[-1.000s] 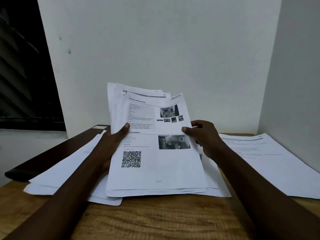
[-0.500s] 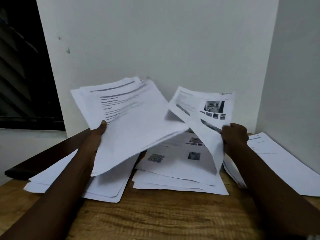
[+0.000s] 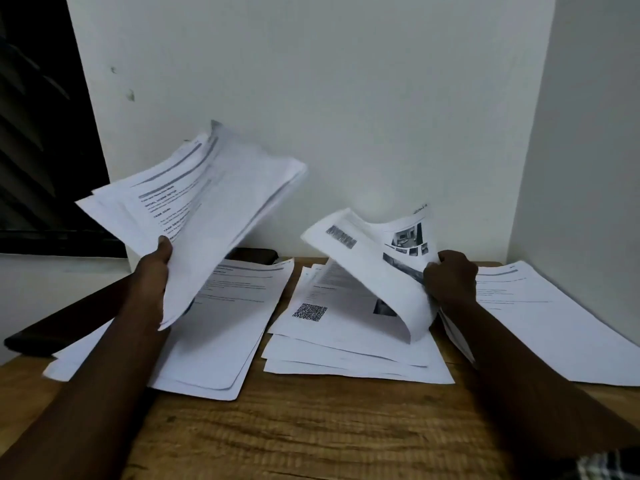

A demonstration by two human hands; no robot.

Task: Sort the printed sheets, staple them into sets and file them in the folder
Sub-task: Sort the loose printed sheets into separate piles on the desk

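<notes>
My left hand grips a thick bundle of printed sheets, raised and tilted above the left pile. My right hand pinches a single curled sheet with photos by its right edge, bent over the middle pile, whose top page shows a QR code. A third pile of sheets lies flat at the right, near the wall. A dark folder lies under the left pile and sticks out to the left. No stapler is visible.
The wooden table has bare surface along its front edge. A white wall stands close behind the piles and another on the right. A dark window is at the far left.
The one stack I held with both hands has been split. My left hand carried its bundle up and leftward; my right hand pulled one sheet to the right and curled it over the middle pile.
</notes>
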